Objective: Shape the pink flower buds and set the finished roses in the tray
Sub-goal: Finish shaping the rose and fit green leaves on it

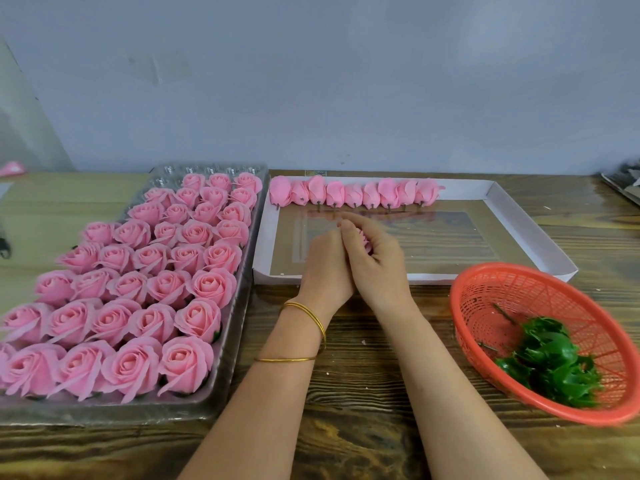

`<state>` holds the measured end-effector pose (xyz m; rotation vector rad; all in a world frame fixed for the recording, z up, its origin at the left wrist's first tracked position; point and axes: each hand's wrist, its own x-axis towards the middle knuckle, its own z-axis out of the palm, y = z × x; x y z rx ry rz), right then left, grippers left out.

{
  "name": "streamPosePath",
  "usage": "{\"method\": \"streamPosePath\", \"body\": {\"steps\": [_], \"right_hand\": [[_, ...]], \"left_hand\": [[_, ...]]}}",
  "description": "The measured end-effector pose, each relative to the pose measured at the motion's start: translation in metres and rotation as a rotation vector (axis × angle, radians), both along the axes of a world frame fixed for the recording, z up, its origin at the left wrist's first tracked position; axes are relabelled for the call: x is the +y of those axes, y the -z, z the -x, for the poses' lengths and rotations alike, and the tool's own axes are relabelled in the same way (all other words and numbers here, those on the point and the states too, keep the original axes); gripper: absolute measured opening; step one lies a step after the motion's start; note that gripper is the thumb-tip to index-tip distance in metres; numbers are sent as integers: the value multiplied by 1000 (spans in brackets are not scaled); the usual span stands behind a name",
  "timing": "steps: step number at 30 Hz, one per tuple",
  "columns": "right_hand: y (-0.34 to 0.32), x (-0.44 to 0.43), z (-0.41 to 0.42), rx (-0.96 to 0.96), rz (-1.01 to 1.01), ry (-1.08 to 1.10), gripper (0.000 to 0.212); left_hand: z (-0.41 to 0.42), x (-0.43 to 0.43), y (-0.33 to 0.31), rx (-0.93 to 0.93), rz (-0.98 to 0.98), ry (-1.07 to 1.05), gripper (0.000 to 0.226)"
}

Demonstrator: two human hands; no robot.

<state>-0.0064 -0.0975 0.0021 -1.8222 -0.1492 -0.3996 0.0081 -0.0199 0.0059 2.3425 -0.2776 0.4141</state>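
Bench: brown wood grain, carrying everything below.
Tray: clear plastic, at 9 o'clock; the finished roses fill it row on row, and only the far cups at its 12 o'clock end are empty.
White box: shallow, at 12 o'clock; a row of unshaped buds lies along its far wall, stems toward me.
Basket: orange mesh, at 4 o'clock, with green calyxes heaped inside.
Right grip: at the centre over the near part of the white box, fingers curled round one pink bud.
Left grip: pressed against the right one at its 9 o'clock; its fingertips are hidden, so I cannot tell whether they pinch the bud.
Step in hand: shaping, I judge; the bud is between my palms, not yet in the tray.
Next move: likely opening the petals gently, then carrying the rose to an empty cup at the tray's far end without crushing its neighbours.
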Motion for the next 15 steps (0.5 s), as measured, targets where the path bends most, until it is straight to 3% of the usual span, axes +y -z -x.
{"method": "streamPosePath", "body": {"steps": [9,13,15], "right_hand": [[-2,-5,1,88,127,-109,50],[-5,-10,4,111,210,-176,55],[-7,-13,4,89,233,-212,38]], "left_hand": [[-2,1,2,72,168,-8,17],[-3,0,0,51,77,28,22],[-2,2,-1,54,102,43,21]]}}
